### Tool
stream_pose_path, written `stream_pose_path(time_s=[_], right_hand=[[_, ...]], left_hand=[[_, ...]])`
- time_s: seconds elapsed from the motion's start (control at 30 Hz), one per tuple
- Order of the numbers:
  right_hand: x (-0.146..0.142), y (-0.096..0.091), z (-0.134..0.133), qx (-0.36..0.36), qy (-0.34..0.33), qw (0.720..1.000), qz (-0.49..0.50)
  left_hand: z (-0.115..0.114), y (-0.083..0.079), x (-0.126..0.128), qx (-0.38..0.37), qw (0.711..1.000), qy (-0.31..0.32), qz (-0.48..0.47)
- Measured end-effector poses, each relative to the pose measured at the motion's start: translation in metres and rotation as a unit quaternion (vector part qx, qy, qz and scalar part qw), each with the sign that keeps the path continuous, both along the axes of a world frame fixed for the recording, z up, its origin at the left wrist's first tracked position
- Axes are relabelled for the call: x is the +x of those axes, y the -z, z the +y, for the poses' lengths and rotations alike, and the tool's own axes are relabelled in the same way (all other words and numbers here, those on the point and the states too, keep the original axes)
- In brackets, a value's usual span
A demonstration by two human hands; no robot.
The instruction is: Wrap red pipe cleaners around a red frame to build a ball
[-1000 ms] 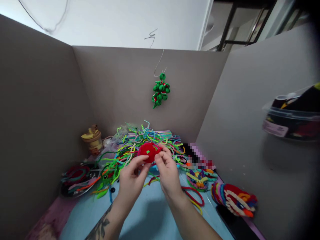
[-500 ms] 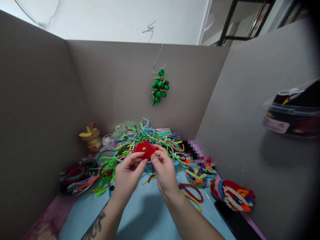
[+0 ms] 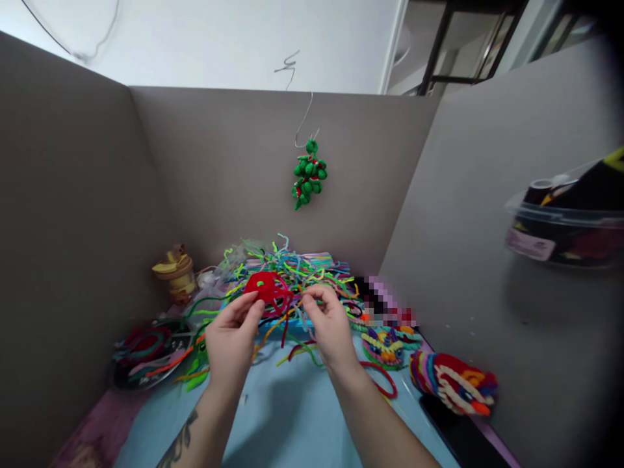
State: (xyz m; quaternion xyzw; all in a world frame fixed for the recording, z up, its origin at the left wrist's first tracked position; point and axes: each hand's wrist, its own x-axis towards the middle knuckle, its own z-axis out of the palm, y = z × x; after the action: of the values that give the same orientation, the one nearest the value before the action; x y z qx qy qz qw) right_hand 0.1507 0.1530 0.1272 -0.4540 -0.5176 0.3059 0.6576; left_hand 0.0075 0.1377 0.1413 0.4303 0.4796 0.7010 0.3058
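Note:
My left hand (image 3: 234, 331) pinches a flat red fuzzy piece (image 3: 257, 284) with a small green spot at its middle, made of what look like pipe cleaners. Pinkish-red loops (image 3: 280, 292) stick out from its right side toward my other hand. My right hand (image 3: 331, 325) is closed in a pinch just right of these loops; what sits between thumb and finger is too small to tell from the strands behind. Beneath and beyond both hands spreads a big heap of many-coloured pipe cleaners (image 3: 287, 257).
A green and red ornament (image 3: 311, 170) hangs from a wire on the back panel. Colourful fuzzy pieces (image 3: 385, 344) and a red striped one (image 3: 453, 383) lie right, beside a flat black object (image 3: 453, 422). A round dish (image 3: 141, 383) stands left; a tub (image 3: 556, 221) hangs on the right panel.
My hands have drawn apart. The red piece has gone left with my left hand, its pinkish loops now showing. My right hand has come off the red piece.

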Motion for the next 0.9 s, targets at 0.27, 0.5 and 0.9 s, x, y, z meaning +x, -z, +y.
stream_pose_path(time_s=[0.27, 0.5, 0.9], right_hand=[[-0.002, 0.012, 0.014, -0.097, -0.162, 0.977, -0.101], [0.004, 0.0, 0.007, -0.098, -0.152, 0.983, 0.008], [0.009, -0.005, 0.0, -0.006, -0.065, 0.989, 0.136]], left_hand=[[0.007, 0.005, -0.006, -0.006, 0.998, 0.038, -0.048], [0.014, 0.006, -0.014, -0.027, 0.999, 0.039, -0.027], [0.01, 0.006, -0.006, -0.053, 0.992, 0.115, 0.005]])
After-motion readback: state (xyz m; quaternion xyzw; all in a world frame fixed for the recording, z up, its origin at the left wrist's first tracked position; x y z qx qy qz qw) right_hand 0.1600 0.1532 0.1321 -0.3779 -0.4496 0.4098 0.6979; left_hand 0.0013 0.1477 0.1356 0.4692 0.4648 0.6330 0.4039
